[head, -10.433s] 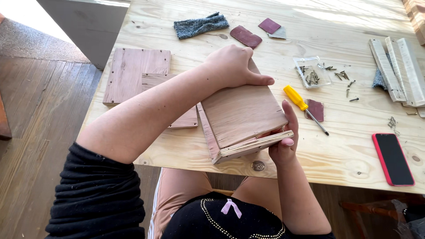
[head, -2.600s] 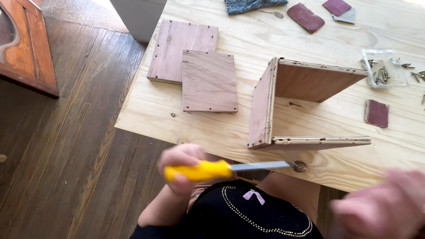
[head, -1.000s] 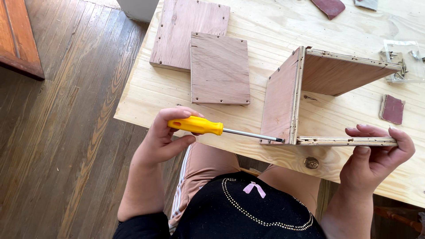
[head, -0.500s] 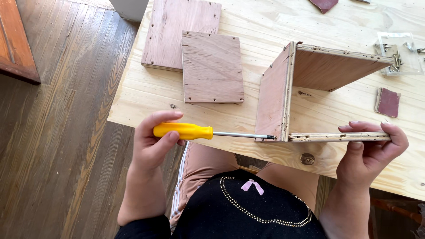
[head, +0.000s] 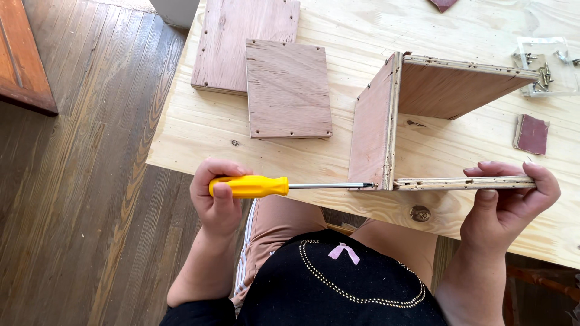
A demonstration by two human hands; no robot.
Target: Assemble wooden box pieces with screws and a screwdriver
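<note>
The left hand point(head: 220, 202) wraps its grip round the yellow screwdriver point(head: 284, 186), shaft level, tip at the lower corner joint of the plywood box frame point(head: 386, 130). The right hand point(head: 504, 202) pinches the frame's near panel end, apparently bracing it against the push. The frame stands open-sided at the bench point(head: 199, 130) edge, reddish faces, pale layered edges.
</note>
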